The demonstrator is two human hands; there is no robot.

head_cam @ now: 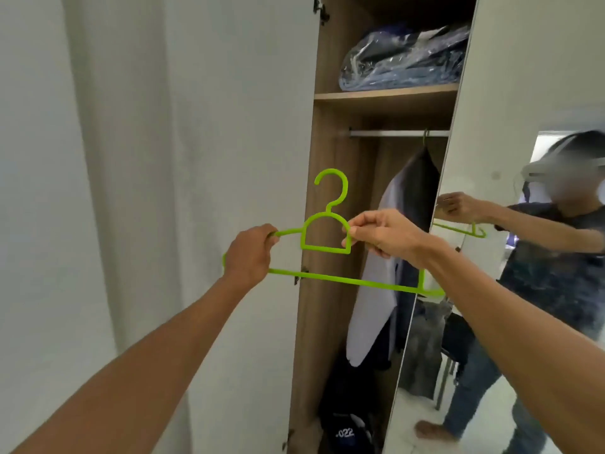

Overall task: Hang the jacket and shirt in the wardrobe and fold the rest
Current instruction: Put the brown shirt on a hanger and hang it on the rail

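Here I am holding the green hanger [324, 247] upright before the wardrobe [386, 97], left hand [250, 253] curling round its shoulder arm, right hand [383, 234] pinching its neck loop, judging it light, thin and springy, stiffest at that neck, a dark garment [415, 198] hanging on the rail [386, 133] behind.

Hanger [327, 278] in frt of wardrobe [386, 97]; jacket [413, 191] on rail [386, 133] inside.

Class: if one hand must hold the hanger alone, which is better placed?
Probably the right hand: it pinches the hanger near its middle, so it should hang level; the left hand grips one far end.
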